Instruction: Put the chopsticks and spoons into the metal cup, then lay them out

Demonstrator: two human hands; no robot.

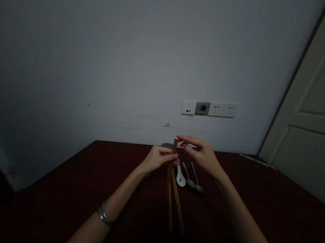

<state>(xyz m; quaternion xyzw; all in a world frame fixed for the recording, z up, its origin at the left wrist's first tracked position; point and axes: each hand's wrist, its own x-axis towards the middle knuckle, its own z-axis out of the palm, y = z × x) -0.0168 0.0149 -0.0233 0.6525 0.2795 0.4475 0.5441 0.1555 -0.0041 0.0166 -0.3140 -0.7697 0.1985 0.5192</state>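
My left hand (161, 158) is closed around a small bundle of wooden chopsticks (175, 146), held upright above the table. The fingers of my right hand (198, 148) are stretched out and apart, with the index fingertip at or very near the bundle's top end. Other chopsticks (178, 203) lie spread on the table below, pointing towards me. Just right of them rests a white soup spoon (180, 180) with a blue mark. Two metal spoons (190, 184) lie beside it. A round grey container (166, 145) is mostly hidden behind my left hand.
The dark red table (111, 170) reaches back to a pale wall (128, 56). Wall sockets and a switch (202, 108) sit above its far edge. A panelled door (320, 115) stands at the right. Light is dim, and the near tabletop is very dark.
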